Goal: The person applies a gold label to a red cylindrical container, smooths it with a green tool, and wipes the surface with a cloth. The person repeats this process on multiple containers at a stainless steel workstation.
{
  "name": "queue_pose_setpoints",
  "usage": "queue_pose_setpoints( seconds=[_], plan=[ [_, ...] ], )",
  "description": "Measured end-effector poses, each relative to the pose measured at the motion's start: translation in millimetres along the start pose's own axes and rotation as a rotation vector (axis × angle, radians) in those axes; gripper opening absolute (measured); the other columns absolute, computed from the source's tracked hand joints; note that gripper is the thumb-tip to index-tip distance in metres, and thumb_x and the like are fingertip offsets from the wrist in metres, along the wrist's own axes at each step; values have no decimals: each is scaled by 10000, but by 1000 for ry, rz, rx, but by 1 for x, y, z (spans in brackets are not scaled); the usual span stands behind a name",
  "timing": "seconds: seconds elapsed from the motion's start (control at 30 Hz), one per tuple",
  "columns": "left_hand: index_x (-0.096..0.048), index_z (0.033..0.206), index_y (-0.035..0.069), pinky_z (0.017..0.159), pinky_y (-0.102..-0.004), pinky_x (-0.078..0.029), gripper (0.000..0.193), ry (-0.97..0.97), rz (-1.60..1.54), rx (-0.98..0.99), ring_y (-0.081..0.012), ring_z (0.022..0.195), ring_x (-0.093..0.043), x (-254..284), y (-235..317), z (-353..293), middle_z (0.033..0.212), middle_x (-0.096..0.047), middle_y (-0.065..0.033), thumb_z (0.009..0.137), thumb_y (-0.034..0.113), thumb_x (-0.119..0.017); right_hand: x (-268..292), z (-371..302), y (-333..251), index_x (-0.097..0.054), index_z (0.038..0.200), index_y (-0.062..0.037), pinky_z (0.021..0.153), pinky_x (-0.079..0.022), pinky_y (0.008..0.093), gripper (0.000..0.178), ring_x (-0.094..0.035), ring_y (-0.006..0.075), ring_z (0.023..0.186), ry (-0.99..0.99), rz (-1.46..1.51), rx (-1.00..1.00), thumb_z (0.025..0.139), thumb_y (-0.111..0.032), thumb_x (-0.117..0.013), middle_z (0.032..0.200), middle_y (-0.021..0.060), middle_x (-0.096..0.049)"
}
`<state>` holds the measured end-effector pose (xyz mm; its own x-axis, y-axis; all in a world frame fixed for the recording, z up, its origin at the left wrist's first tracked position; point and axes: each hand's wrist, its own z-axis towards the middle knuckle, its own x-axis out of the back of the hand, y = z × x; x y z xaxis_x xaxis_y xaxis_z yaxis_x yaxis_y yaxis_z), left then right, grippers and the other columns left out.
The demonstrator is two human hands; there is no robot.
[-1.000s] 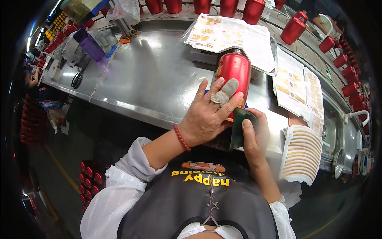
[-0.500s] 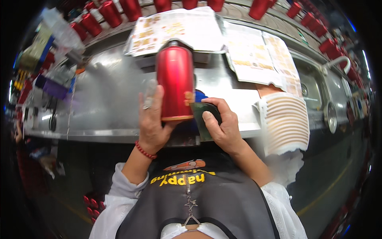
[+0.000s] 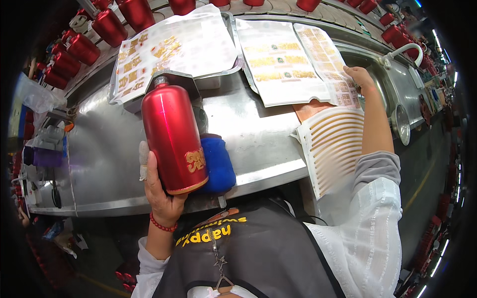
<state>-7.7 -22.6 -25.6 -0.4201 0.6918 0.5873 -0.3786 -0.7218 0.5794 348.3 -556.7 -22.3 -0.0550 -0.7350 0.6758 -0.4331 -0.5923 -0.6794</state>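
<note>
A red metal bottle (image 3: 171,134) lies at a slant, its neck toward a dark notched holder (image 3: 191,82) and its base toward me. A gold raised decal (image 3: 196,161) sits on its side near the base. My left hand (image 3: 161,191) is closed round the bottle's lower left side, with the thumb near the base and a white cover on one finger. Right beside the bottle is a blue cloth-wrapped pad (image 3: 217,164). My right hand (image 3: 361,78) reaches far right with fingers stretched out, at the edge of the gold-printed sheets (image 3: 283,62); nothing shows in it.
A tray's white sheet with gold prints (image 3: 198,39) lies behind the bottle. A striped sheet (image 3: 333,141) hangs over the steel counter's (image 3: 263,144) front edge. At right are a sink (image 3: 378,74) and a white tap (image 3: 405,48). More red bottles (image 3: 109,27) line the back.
My right hand has left the bottle and moved far right; the dark green scraper it held is out of sight. The view has shifted, and my left hand still holds the bottle.
</note>
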Motion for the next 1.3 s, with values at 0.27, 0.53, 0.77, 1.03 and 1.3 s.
queue_pose_setpoints(
  seconds=[0.27, 0.53, 0.77, 1.03, 1.3],
  plan=[
    [-250, 1552, -33, 1201, -456, -248, 902, -26, -3, 3, -412, 1486, -278, 3, -3, -2, 1608, -244, -282, 938, 485, -660, -13, 36, 22, -702, 945, 6, 591, -454, 370, 332, -595, 162, 686, 41, 148, 118, 868, -315, -738, 839, 72, -681],
    [-269, 1541, -35, 1185, -454, -280, 896, -13, -18, -9, -418, 1459, -326, 1, -2, 0, 1582, -289, -287, 924, 466, -684, -25, 55, 26, -704, 843, -44, 612, -490, 357, 249, -608, 186, 617, 237, -111, 330, 866, -289, -739, 715, 52, -670],
    [-277, 1537, -38, 1177, -453, -299, 892, -20, -42, -16, -415, 1446, -347, 1, -2, 1, 1568, -313, -288, 919, 449, -698, -20, 51, 14, -724, 938, -44, 817, -516, 441, 249, -659, 377, 913, 668, -674, 719, 890, -281, -662, 1013, 197, -684],
    [-307, 1518, -49, 1169, -463, -308, 892, -12, -6, -10, -405, 1417, -390, 4, 2, -1, 1537, -373, -276, 895, 428, -733, -68, 9, -122, -634, 879, -2, 612, -420, 289, 325, -495, 68, 721, -130, 67, 618, 969, -314, -635, 780, -18, -561],
    [-308, 1550, 45, 1138, -481, -313, 963, 57, 35, -31, -308, 1289, -542, 3, 3, -2, 1439, -519, -173, 828, 482, -771, -127, 153, -54, -662, 917, 44, 885, -486, 512, 282, -615, 421, 981, 465, -909, 1090, 820, -220, -646, 1036, 261, -650]
  ],
)
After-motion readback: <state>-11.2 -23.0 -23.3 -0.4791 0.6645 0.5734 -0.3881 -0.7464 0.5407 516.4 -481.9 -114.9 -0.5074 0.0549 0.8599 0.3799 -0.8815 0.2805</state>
